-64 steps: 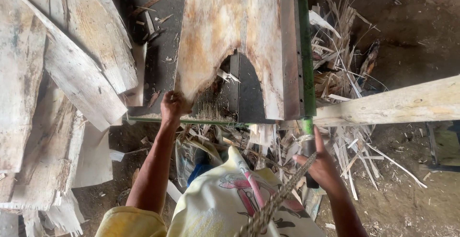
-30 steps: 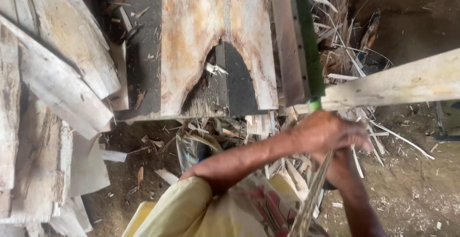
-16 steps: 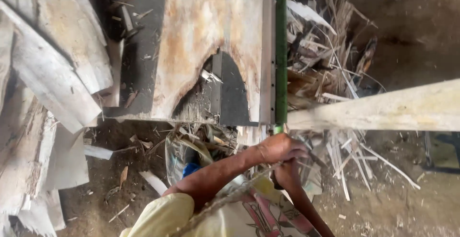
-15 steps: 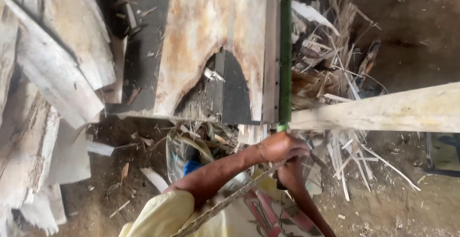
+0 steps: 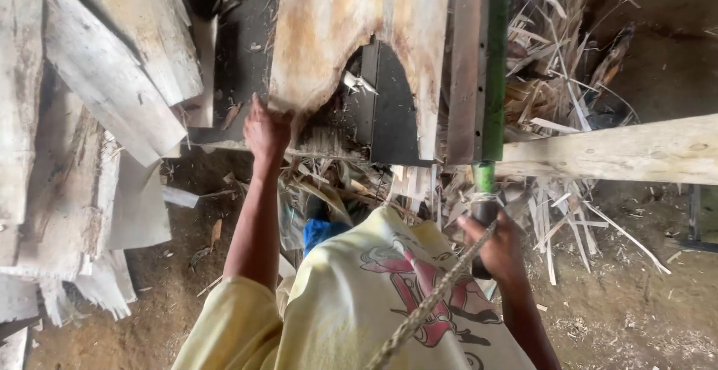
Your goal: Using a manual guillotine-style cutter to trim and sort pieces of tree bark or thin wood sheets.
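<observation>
Standing over dirt floor (image 5: 636,318) littered with splinters; left hand (image 5: 267,127) pressing fingers onto ragged pale wood sheet (image 5: 351,34) lying on dark counter (image 5: 247,48), right hand (image 5: 493,247) closed around green blade's dark handle (image 5: 485,205).

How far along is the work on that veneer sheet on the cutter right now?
Done, it seems: trimmed strips litter the ground beside the machine, and sheets are stacked at left. In hand: the left hand presses the ragged veneer sheet on the bed, and the right hand grips the green lever's handle. Left: the sheet's torn near edge looks untrimmed.
</observation>
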